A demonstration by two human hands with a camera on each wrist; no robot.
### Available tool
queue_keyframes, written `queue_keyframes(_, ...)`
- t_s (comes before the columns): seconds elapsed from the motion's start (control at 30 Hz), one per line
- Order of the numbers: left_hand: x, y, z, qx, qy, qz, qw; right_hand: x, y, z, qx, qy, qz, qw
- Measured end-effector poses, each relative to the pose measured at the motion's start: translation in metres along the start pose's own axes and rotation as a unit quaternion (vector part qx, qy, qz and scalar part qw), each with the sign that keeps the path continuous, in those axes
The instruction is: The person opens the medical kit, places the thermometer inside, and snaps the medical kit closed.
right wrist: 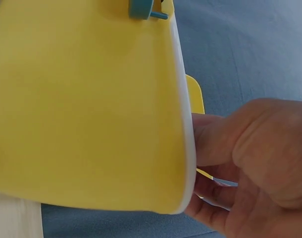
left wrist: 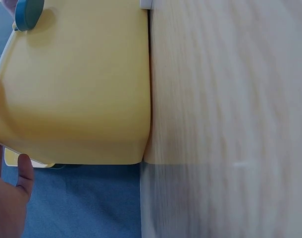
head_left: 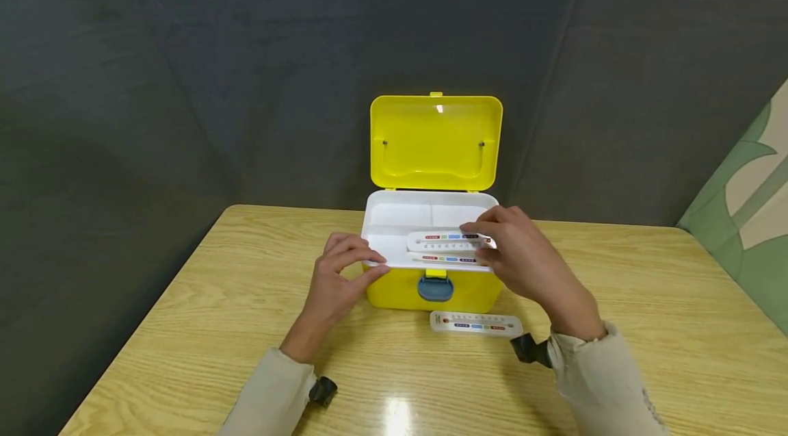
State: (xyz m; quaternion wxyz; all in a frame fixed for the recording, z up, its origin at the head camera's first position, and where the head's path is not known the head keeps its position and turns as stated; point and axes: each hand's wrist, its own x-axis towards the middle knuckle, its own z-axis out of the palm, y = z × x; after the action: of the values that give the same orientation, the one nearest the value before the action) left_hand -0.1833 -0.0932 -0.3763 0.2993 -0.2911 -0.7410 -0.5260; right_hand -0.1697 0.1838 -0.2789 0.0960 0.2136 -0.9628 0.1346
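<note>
A yellow storage box (head_left: 394, 289) with a white divided tray (head_left: 373, 217) stands on the table, its lid (head_left: 437, 142) raised. At the tray's front left corner, my left hand (head_left: 335, 282) pinches the rim between thumb and fingers. My right hand (head_left: 532, 261) reaches over the right side and grips the right end of a white wall thermometer (head_left: 440, 241) between thumb and fingers. Just in front of it, a second thermometer (head_left: 443, 259) lies in the tray's front compartment. In the right wrist view, the box wall (right wrist: 91, 109) hides what the fingers (right wrist: 210, 141) hold.
A third thermometer (head_left: 477, 324) lies on the wooden table (head_left: 246, 313) in front of the box. A grey latch (head_left: 435, 288) hangs on the box's front. Dark cloth (head_left: 277, 80) rises behind the table, with a leaf-patterned panel (head_left: 754, 217) at right.
</note>
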Motion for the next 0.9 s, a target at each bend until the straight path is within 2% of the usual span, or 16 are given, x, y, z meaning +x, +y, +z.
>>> queue_keyframes(0.9,-0.0008,-0.0011,-0.0018,0.013,-0.01,-0.012,0.9998,0.002,0.0003,0.0029,0.019,-0.012,0.014,1.0)
